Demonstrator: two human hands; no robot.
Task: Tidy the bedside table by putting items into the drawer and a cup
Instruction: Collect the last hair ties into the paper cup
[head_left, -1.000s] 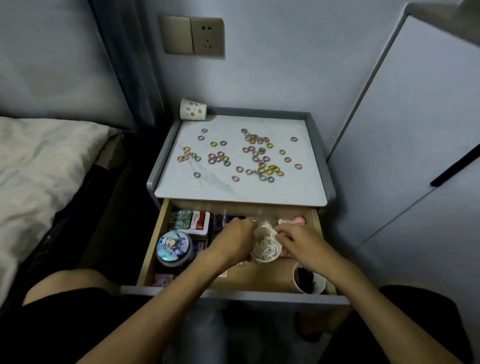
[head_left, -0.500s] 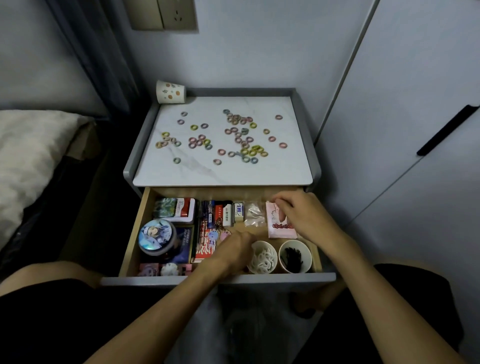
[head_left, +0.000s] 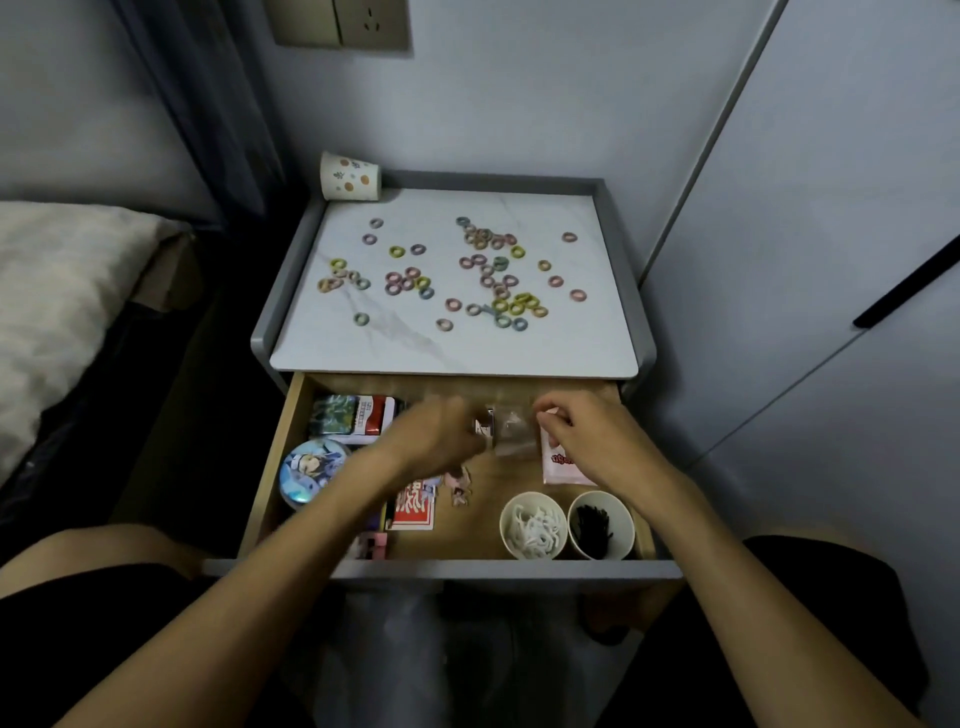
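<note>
my left hand (head_left: 436, 436): blurry over the open drawer (head_left: 441, 569), grip can't tell | my right hand (head_left: 587, 441): fingers curled at clear baggie (head_left: 511, 434), pinch unclear, half hiding pink packet (head_left: 563, 465) | hair ties (head_left: 488, 270) scattered on bench (head_left: 571, 343), paper cup (head_left: 349, 176) back-left corner

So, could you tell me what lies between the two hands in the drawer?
A small clear bag lies between the left hand and right hand, in the head view; whether either grips it is unclear.
</note>
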